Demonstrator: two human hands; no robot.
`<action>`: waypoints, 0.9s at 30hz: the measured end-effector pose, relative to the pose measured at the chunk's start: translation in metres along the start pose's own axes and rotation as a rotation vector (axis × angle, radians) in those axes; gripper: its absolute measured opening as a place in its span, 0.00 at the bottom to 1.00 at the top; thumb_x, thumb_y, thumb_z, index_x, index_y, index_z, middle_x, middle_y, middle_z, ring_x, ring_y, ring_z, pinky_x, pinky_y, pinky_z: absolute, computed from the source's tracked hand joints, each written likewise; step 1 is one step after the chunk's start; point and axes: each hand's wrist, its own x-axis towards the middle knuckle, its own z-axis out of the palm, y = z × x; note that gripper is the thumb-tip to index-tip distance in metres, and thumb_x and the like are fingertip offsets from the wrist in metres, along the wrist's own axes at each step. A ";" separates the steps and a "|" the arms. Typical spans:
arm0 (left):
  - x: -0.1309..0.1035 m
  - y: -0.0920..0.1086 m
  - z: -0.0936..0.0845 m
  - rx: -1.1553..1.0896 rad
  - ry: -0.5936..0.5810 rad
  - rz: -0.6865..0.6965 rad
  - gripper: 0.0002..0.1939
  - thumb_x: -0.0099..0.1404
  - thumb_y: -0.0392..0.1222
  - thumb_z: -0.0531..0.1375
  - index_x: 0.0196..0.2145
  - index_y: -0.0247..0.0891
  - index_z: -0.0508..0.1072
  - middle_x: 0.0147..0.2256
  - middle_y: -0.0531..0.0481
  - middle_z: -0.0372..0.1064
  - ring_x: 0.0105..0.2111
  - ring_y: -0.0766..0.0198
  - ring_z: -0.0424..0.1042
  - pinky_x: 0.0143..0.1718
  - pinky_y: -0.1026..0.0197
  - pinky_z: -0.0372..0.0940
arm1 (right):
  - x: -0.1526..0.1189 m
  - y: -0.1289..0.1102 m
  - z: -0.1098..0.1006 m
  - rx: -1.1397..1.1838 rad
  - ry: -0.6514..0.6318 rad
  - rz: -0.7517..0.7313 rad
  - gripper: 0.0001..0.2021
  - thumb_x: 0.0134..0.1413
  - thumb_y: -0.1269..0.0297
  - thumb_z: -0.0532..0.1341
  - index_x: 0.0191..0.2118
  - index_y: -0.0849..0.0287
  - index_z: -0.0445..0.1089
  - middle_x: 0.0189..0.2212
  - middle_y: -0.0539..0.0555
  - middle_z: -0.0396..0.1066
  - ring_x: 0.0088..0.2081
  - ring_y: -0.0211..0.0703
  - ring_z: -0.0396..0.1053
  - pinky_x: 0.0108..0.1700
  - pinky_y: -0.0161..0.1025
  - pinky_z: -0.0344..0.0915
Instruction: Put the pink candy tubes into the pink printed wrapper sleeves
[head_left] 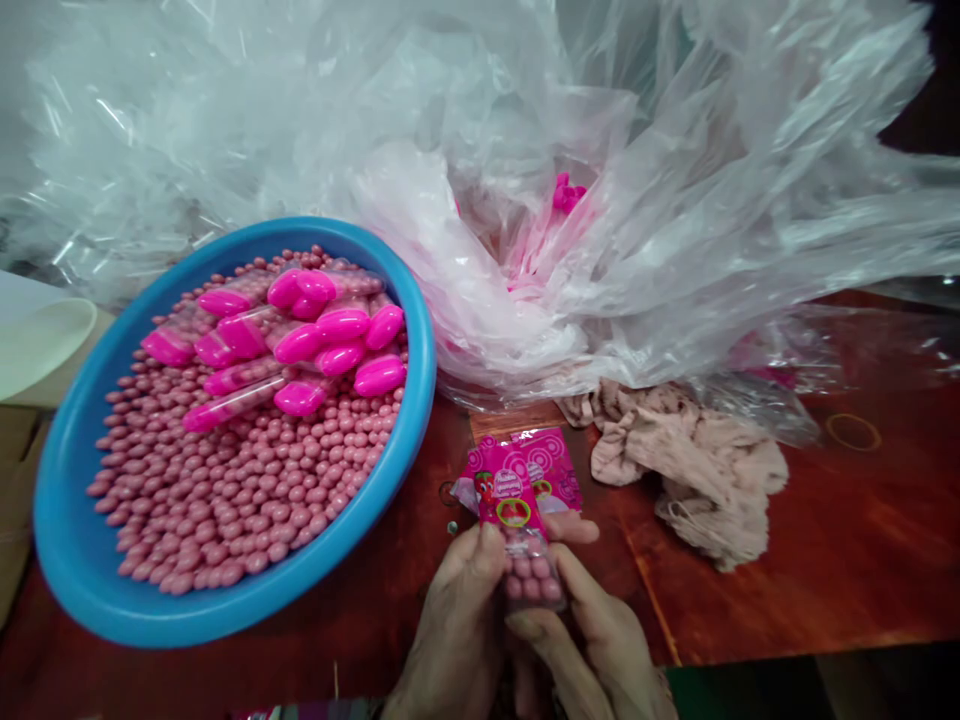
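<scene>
Left hand (pixel 457 610) and right hand (pixel 604 625) grip opposite edges of a small, magenta-printed clear plastic packet (pixel 521 535) of round pink balls (pixel 531 588), apparently for steadiness.

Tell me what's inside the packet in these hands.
Pink balls show through the clear lower end of the packet; anything behind its printing or the fingers is covered.
</scene>
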 end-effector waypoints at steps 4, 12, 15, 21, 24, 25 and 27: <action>0.001 -0.006 0.002 0.010 -0.026 0.044 0.21 0.61 0.53 0.58 0.38 0.32 0.79 0.31 0.42 0.74 0.26 0.63 0.70 0.20 0.67 0.59 | 0.008 0.006 0.003 -0.028 0.006 -0.176 0.24 0.55 0.43 0.55 0.38 0.58 0.77 0.25 0.55 0.77 0.25 0.46 0.72 0.28 0.37 0.66; 0.001 -0.017 -0.005 0.094 -0.048 0.007 0.22 0.62 0.55 0.56 0.43 0.35 0.77 0.35 0.43 0.73 0.16 0.74 0.58 0.12 0.71 0.54 | 0.019 0.003 -0.001 0.200 -0.209 -0.032 0.13 0.51 0.52 0.61 0.31 0.58 0.74 0.12 0.44 0.61 0.12 0.33 0.57 0.14 0.29 0.55; 0.002 -0.018 -0.006 0.121 -0.104 0.001 0.22 0.64 0.54 0.53 0.44 0.36 0.77 0.37 0.43 0.72 0.16 0.75 0.59 0.13 0.72 0.56 | 0.019 0.003 0.000 0.282 -0.253 0.060 0.13 0.48 0.53 0.62 0.33 0.58 0.75 0.11 0.44 0.60 0.11 0.32 0.55 0.13 0.28 0.52; 0.003 -0.016 -0.007 0.103 -0.208 -0.056 0.25 0.64 0.55 0.52 0.50 0.35 0.73 0.34 0.42 0.74 0.16 0.74 0.61 0.15 0.72 0.58 | 0.018 -0.001 0.000 0.377 -0.285 0.186 0.13 0.45 0.52 0.63 0.28 0.57 0.71 0.10 0.43 0.58 0.10 0.30 0.52 0.13 0.28 0.48; 0.003 -0.014 -0.010 0.072 -0.172 -0.027 0.22 0.64 0.51 0.55 0.49 0.35 0.73 0.36 0.41 0.75 0.22 0.69 0.68 0.21 0.68 0.63 | 0.021 -0.002 -0.014 0.222 -0.281 0.102 0.07 0.45 0.59 0.64 0.26 0.57 0.71 0.13 0.44 0.61 0.13 0.31 0.56 0.15 0.28 0.53; 0.002 -0.013 -0.012 0.084 -0.142 0.013 0.20 0.64 0.49 0.57 0.48 0.35 0.74 0.38 0.41 0.75 0.27 0.66 0.71 0.27 0.66 0.66 | 0.023 -0.003 -0.021 0.154 -0.242 0.033 0.05 0.43 0.61 0.64 0.26 0.56 0.72 0.13 0.44 0.62 0.15 0.33 0.58 0.17 0.28 0.56; 0.000 -0.011 -0.015 0.123 -0.098 0.099 0.16 0.64 0.45 0.58 0.46 0.36 0.74 0.41 0.42 0.74 0.37 0.60 0.72 0.38 0.61 0.67 | 0.026 -0.006 -0.038 0.056 -0.084 -0.078 0.05 0.41 0.63 0.66 0.29 0.55 0.73 0.16 0.45 0.65 0.18 0.34 0.62 0.20 0.28 0.60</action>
